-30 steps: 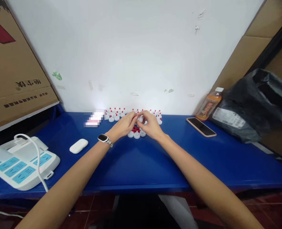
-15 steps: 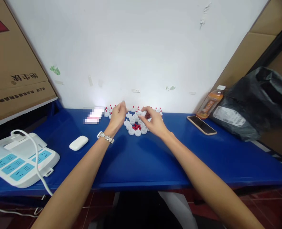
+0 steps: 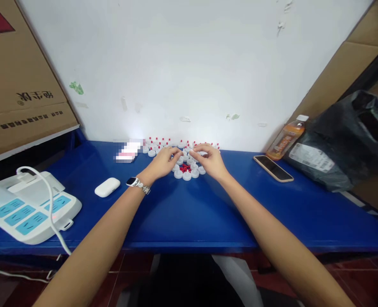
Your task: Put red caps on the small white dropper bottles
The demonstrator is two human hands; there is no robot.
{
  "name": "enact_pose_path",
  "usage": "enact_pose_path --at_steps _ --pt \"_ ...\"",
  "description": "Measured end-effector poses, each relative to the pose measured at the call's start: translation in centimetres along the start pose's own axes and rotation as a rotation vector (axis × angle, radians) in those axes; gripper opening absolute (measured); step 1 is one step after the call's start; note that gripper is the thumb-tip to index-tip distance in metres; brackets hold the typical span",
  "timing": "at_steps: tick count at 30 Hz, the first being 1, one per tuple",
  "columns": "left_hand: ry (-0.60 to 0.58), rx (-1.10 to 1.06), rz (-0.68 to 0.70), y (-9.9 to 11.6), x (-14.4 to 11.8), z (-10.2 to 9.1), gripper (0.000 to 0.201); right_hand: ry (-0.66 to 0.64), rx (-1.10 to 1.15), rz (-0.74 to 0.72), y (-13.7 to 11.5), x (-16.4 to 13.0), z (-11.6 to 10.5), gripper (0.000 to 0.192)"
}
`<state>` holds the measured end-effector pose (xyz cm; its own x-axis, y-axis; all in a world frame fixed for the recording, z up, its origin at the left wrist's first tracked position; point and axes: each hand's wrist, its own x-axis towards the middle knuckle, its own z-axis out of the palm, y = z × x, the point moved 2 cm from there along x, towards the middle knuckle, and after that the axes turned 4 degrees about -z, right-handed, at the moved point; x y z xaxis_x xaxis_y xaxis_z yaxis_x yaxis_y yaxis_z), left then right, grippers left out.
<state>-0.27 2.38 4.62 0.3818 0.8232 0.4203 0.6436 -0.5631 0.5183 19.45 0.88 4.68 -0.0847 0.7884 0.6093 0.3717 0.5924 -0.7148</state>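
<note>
L hand (image 3: 164, 163), frame ctr, beside white caps (image 3: 187, 175); thumb + forefinger tips close tog., can't tell from here if pinching anything. R hand (image 3: 213, 163) just right of ctr, thumb + fingers curved twd L hand; can't tell if cap held btwn. White caps mid-frame on blue table (image 3: 189, 221), around pile of small red bits (image 3: 185, 168). Red-tipped caps (image 3: 152, 153) behind, nr wall (image 3: 189, 64). Phone (image 3: 274, 169) at right, nr bottle (image 3: 285, 141).
</note>
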Motion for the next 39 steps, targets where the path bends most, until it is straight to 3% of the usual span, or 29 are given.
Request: enact_pose_path --at_steps 3,7,11,17,22,27,35,39 --pt "0.054 -0.096 -0.066 -0.7 -0.8 -1.5 0.034 0.040 -0.119 -0.037 0.0 0.2 0.0 0.025" --pt "0.102 -0.112 -0.138 -2.3 -2.2 -2.8 0.033 -0.076 -0.035 0.002 0.4 1.2 1.3 0.025" --pt "0.121 -0.114 -0.221 -3.2 -2.8 -2.8 0.033 -0.155 -0.017 0.015 0.8 3.4 3.7 0.018" --pt "0.148 -0.030 -0.277 -3.5 -2.9 -2.4 0.030 -0.346 -0.310 -0.017 1.1 7.2 7.8 0.011" --pt "0.133 0.010 -0.345 -4.8 -3.5 -2.3 0.028 -0.532 -0.544 -0.021 2.0 7.9 9.5 0.013" --pt "0.017 0.020 -0.419 -5.6 -3.7 -1.7 0.021 -0.457 -0.596 -0.003 2.0 8.7 10.1 0.019" --pt "0.039 0.016 -0.416 -6.0 -3.8 -1.7 0.021 -0.497 -0.680 0.093 0.9 10.4 14.1 0.014" --pt "0.057 0.002 -0.400 -5.8 -3.8 -2.0 0.024 -0.462 -0.646 0.094 0.8 10.2 14.0 0.011"
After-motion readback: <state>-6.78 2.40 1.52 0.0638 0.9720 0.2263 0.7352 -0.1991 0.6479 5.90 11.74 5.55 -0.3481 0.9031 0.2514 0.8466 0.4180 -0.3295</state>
